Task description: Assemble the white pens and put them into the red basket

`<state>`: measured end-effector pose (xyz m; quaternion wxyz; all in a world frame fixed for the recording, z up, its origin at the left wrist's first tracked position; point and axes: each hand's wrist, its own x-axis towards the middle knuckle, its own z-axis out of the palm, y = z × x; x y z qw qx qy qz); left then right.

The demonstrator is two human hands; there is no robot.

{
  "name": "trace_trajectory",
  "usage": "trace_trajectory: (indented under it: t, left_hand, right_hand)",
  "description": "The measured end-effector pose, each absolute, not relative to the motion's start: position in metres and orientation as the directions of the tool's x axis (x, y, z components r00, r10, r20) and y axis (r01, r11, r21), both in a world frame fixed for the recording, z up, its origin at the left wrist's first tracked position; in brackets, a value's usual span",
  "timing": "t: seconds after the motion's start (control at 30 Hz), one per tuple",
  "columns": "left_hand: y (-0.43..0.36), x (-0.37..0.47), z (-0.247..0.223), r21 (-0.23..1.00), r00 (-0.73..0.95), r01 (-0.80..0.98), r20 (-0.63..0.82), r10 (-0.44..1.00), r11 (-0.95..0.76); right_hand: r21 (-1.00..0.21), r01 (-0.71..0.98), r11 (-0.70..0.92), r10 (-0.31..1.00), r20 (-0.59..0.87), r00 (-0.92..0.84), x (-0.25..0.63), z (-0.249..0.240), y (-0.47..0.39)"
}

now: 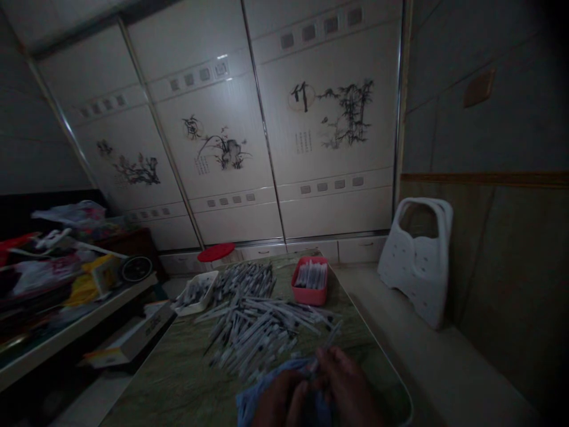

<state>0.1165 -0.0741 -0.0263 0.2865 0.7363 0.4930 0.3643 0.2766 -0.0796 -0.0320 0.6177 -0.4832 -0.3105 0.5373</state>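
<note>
My right hand (344, 382), at the near edge of the green table (178, 370), has its fingers pinched around a thin clear pen (331, 337) that points up and away. Beside it my left hand (284, 394) is closed, its fingertips close to the pen's lower end; what it holds is too dark to make out. Under both hands lies a blue cloth (249, 403). A large loose pile of pens (258, 326) spreads over the table just beyond them.
A pink basket (310, 295) of upright pens stands at the table's far right, a white tray (195, 307) of dark small parts at the far left. Behind is a red round stool (216, 252). A cluttered shelf (80, 329) is left, a folded white stool (418, 261) right.
</note>
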Motion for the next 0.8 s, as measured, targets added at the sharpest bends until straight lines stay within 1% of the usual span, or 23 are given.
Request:
trace_trajectory:
  t: [0.07, 0.1, 0.17, 0.3, 0.4, 0.6, 0.7, 0.8]
  left_hand:
    - [-0.068, 0.112, -0.017, 0.795, 0.227, 0.5, 0.262, 0.938, -0.343]
    - [-0.063, 0.108, -0.014, 0.784, 0.223, 0.522, 0.255, 0.941, -0.336]
    - [-0.049, 0.101, -0.01, 0.708, 0.198, 0.633, 0.243, 0.95, -0.313]
    - [-0.02, 0.096, -0.009, 0.631, 0.21, 0.711, 0.23, 0.95, -0.31]
    - [-0.006, 0.103, -0.007, 0.544, 0.254, 0.769, 0.223, 0.941, -0.336]
    - [0.016, 0.121, -0.002, 0.39, 0.314, 0.848, 0.176, 0.933, -0.359]
    - [0.023, 0.127, 0.0, 0.342, 0.332, 0.866, 0.153, 0.931, -0.365]
    - [0.027, 0.132, 0.003, 0.326, 0.327, 0.877, 0.133, 0.936, -0.353]
  right_hand:
    - [-0.94, -0.339, -0.037, 0.943, -0.146, 0.3, 0.282, -0.031, -0.08]
    - [-0.942, -0.332, -0.035, 0.933, -0.149, 0.326, 0.285, -0.031, -0.08]
    - [-0.946, -0.323, -0.042, 0.92, -0.162, 0.356, 0.29, -0.034, -0.08]
    - [-0.948, -0.313, -0.052, 0.921, -0.166, 0.352, 0.294, -0.039, -0.078]
    - [-0.951, -0.305, -0.042, 0.919, -0.156, 0.361, 0.294, -0.038, -0.077]
    - [-0.943, -0.325, -0.065, 0.902, -0.195, 0.386, 0.295, -0.033, -0.077]
    - [-0.945, -0.317, -0.083, 0.895, -0.211, 0.393, 0.295, -0.034, -0.077]
    - [-0.944, -0.321, -0.075, 0.895, -0.206, 0.396, 0.295, -0.034, -0.076]
